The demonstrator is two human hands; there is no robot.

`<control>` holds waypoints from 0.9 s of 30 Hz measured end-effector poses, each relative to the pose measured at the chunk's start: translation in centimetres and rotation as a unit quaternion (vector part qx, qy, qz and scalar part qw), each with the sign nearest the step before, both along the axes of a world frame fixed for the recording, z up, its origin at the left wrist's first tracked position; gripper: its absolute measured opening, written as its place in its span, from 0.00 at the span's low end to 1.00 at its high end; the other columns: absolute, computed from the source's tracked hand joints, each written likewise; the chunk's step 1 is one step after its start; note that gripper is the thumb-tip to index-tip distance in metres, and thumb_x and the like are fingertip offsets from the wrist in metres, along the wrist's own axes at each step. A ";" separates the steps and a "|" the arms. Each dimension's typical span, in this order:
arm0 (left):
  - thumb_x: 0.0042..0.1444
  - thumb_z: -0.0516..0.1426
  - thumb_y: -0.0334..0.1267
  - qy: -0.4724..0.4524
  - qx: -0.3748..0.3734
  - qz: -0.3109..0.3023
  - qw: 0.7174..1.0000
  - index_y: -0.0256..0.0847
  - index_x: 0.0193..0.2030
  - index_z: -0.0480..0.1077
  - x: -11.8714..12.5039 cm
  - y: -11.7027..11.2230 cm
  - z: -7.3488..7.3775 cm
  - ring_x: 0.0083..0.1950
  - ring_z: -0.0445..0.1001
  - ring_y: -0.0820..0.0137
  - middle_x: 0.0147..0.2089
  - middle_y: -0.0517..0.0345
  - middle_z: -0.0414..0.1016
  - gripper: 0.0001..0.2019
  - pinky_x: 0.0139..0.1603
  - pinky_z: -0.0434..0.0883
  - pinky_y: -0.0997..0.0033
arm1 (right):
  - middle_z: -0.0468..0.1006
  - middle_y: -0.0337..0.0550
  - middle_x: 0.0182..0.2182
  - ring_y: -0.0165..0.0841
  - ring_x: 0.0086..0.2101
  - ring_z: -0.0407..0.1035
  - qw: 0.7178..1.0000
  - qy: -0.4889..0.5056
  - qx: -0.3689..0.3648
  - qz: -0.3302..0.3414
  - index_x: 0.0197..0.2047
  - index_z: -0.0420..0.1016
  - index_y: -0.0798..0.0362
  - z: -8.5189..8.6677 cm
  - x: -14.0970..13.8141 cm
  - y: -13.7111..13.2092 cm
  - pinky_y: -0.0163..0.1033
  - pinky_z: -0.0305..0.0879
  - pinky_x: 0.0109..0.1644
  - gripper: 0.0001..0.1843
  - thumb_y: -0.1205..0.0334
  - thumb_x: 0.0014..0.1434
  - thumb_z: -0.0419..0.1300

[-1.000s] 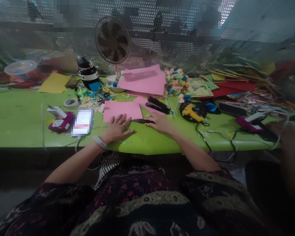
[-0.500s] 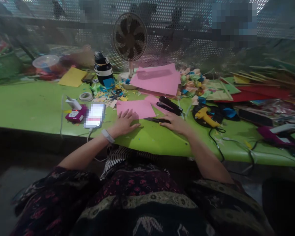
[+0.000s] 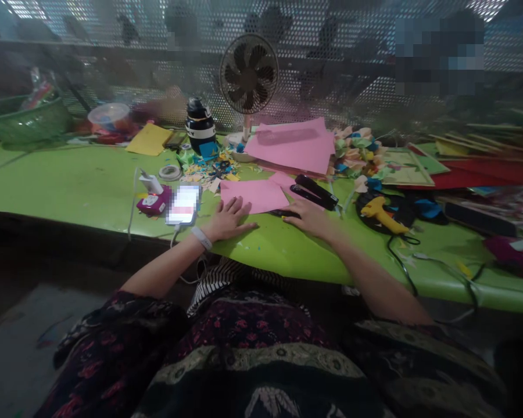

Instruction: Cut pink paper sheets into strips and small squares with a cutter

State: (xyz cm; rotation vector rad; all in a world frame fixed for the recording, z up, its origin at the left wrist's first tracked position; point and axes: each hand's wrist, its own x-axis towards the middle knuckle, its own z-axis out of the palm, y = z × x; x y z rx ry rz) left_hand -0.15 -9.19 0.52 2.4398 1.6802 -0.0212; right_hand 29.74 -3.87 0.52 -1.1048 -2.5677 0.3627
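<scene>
My left hand (image 3: 230, 220) lies flat with fingers spread, its fingertips on the lower left edge of a pink sheet of paper (image 3: 255, 196). Just right of that sheet, my right hand (image 3: 307, 217) rests low on the table, fingers curled over what look like black-handled scissors (image 3: 282, 213); the palm side is hidden. Behind the right hand a black stapler (image 3: 316, 191) lies on another pink piece of paper (image 3: 283, 179). A larger stack of pink sheets (image 3: 292, 145) sits farther back.
A lit phone (image 3: 183, 205) and a purple power socket (image 3: 153, 203) are at left, near a tape roll (image 3: 169, 172). Paper scraps (image 3: 213, 172), a black bottle (image 3: 200, 128) and a fan (image 3: 249, 72) stand behind. At right are a yellow glue gun (image 3: 383, 215) and cables (image 3: 401, 264).
The view has shifted left and slightly up, so everything appears farther right and a little lower. Both hands keep nearly the same places by the pink sheet; the right hand covers more of the scissors.
</scene>
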 end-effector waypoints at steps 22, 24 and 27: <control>0.70 0.42 0.66 -0.011 0.006 -0.001 1.000 0.37 0.82 0.42 0.4 -0.4 -0.2 0.84 0.39 0.49 0.83 0.41 0.40 0.44 0.80 0.41 0.37 | 0.81 0.54 0.51 0.48 0.53 0.73 1.000 0.004 -0.005 0.009 0.56 0.84 0.50 0.0 -1.3 -1.2 0.58 0.69 0.61 0.16 0.59 0.68 0.63; 0.70 0.43 0.66 -0.014 0.000 -0.002 1.000 0.40 0.82 0.44 0.8 -0.7 0.2 0.83 0.40 0.48 0.83 0.42 0.42 0.43 0.79 0.43 0.37 | 0.81 0.54 0.52 0.48 0.54 0.73 1.000 0.006 0.000 0.006 0.57 0.83 0.50 -0.1 -1.3 -1.0 0.59 0.69 0.61 0.16 0.60 0.67 0.63; 0.73 0.42 0.59 -0.021 -0.009 -0.023 0.999 0.46 0.81 0.50 0.1 -0.1 0.8 0.83 0.47 0.51 0.82 0.46 0.49 0.35 0.79 0.49 0.41 | 0.81 0.53 0.52 0.48 0.54 0.73 1.000 0.007 0.000 0.009 0.58 0.83 0.49 -0.2 -0.9 -1.1 0.59 0.70 0.61 0.17 0.60 0.67 0.63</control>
